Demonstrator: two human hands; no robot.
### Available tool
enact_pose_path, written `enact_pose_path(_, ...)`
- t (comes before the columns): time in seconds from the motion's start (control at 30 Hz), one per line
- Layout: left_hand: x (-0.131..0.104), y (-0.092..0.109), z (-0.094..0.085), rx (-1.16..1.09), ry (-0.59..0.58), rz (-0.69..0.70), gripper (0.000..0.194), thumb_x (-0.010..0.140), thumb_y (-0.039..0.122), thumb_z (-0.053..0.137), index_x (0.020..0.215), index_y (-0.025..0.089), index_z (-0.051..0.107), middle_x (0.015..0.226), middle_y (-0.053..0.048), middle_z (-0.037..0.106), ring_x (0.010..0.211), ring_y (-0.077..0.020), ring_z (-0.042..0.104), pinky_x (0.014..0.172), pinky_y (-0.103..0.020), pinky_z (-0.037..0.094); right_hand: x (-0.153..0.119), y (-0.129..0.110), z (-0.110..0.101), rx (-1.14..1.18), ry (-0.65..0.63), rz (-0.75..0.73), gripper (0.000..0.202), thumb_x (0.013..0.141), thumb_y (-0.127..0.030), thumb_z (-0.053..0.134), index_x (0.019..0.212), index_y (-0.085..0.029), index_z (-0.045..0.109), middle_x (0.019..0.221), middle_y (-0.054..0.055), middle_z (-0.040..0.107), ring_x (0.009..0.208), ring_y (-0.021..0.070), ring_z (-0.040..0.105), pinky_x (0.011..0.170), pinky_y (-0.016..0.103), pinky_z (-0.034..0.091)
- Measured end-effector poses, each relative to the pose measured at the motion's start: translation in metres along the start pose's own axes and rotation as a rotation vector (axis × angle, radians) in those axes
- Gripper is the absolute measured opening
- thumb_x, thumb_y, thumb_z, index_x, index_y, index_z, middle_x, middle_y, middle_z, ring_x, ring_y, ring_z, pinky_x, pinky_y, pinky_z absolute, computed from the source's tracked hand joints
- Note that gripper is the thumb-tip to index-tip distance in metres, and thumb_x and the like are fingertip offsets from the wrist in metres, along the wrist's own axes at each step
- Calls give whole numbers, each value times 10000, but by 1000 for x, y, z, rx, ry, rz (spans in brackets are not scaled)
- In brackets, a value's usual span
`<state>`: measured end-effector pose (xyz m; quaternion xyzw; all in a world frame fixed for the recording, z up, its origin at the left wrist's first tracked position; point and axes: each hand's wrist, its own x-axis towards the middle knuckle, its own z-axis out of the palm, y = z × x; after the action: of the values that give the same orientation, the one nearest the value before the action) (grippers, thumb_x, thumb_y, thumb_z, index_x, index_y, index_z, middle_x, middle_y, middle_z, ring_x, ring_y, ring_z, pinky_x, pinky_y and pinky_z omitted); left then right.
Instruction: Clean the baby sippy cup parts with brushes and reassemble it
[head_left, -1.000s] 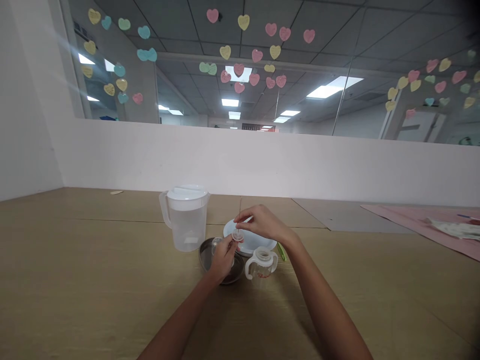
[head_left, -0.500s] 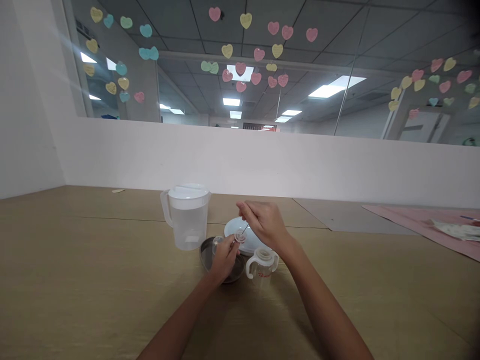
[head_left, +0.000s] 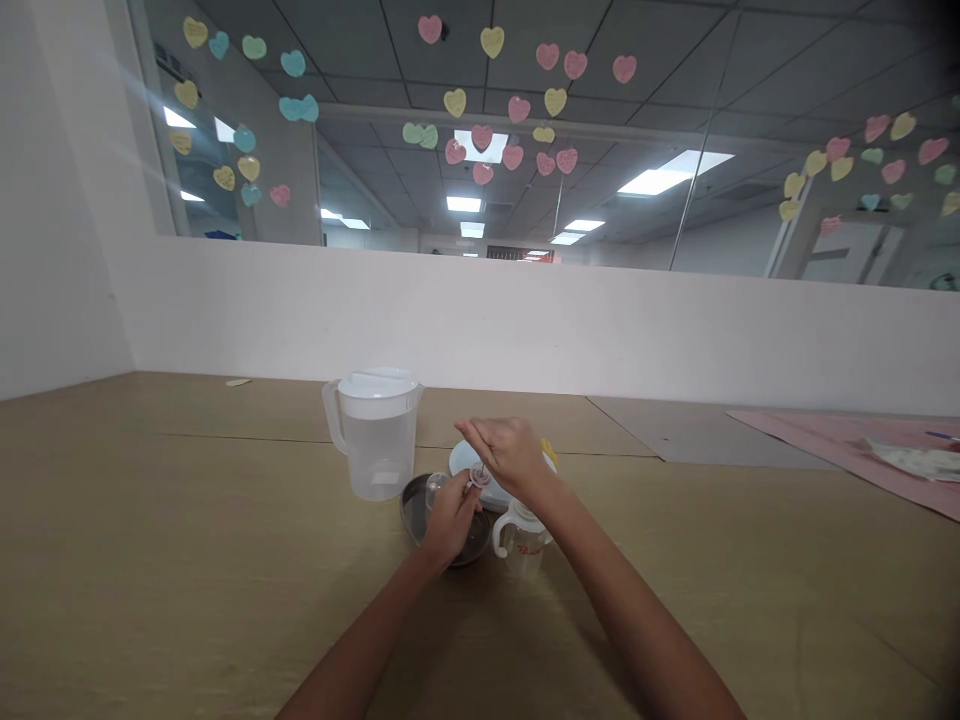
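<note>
Gripping the clear round piece (head_left: 479, 476) in its fingertips, the left hand (head_left: 451, 512) should brace it just below the right hand (head_left: 510, 456), whose curled fingers seemingly pinch a thin rod (head_left: 484, 468), best held straight.

The right hand (head_left: 504, 455) has turned and dropped closer to the left hand (head_left: 452, 512); it now partly covers the two-handled bottle (head_left: 519, 548); a yellow object (head_left: 550, 453) has appeared just beyond it.

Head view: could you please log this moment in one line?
left hand: holding small clear round piece; right hand: beside it, grip hidden; clear white-handled bottle: partly occluded
</note>
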<state>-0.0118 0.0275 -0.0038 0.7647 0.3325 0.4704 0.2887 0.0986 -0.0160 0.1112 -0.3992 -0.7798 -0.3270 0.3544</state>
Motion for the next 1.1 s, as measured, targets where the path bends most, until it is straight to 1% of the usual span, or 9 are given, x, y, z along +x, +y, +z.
enact_pose_path(0.1,0,4,0,-49,0,-8,290,857,385,356,702,189,504,594,15,551,581,-138,528,580,-245,375,-4,1,12,-11,-58,-45,356,950,-196,354,689,-159,592,525,-17,492,485,78,405,493,228,222)
enact_pose_path(0.17,1,6,-1,-71,19,-24,302,860,398,352,695,190,495,593,13,542,568,-134,517,564,-241,368,-7,2,20,-27,-103,-59,306,944,-188,371,759,-166,614,548,-16,514,504,82,425,497,232,218)
enact_pose_path(0.33,2,8,-4,-92,63,-25,318,855,427,365,681,190,487,618,3,544,594,-137,516,550,-233,354,-11,4,34,-88,-287,-6,244,936,-258,416,833,-190,626,625,-2,591,572,96,494,507,238,202)
enact_pose_path(0.47,2,10,-6,-54,71,-5,309,858,402,368,692,185,511,648,-5,567,607,-140,523,562,-236,360,-10,3,36,-143,-488,52,232,928,-297,421,880,-205,628,749,37,649,654,126,559,523,227,246)
enact_pose_path(0.53,1,12,-7,-27,76,14,292,859,383,371,719,182,529,672,-10,579,631,-145,532,577,-239,367,-7,0,32,-171,-549,87,276,937,-310,383,879,-203,631,781,57,658,686,145,584,538,225,284)
enact_pose_path(0.67,1,15,-8,-22,91,13,272,863,360,366,771,180,547,690,-14,582,660,-153,536,586,-240,375,2,-10,15,-213,-572,169,386,949,-351,309,835,-173,633,786,90,666,717,179,621,571,239,346)
enact_pose_path(0.8,1,14,-8,-33,103,30,260,860,364,369,804,182,547,709,-16,580,663,-155,526,587,-242,374,6,-14,2,-218,-577,244,364,927,-333,354,787,-164,645,766,93,675,701,195,635,572,255,360)
enact_pose_path(0.93,2,13,-8,-5,111,40,284,860,403,385,787,181,547,684,-6,557,633,-151,501,585,-242,368,7,-10,-3,-211,-559,267,307,897,-304,416,753,-170,651,747,84,677,696,189,632,553,247,335)
enact_pose_path(1.1,1,17,-10,25,104,72,324,882,415,353,794,173,550,697,-10,551,641,-149,489,598,-244,369,7,-6,-4,-168,-512,232,287,881,-262,437,708,-170,646,712,64,671,657,150,605,529,239,285)
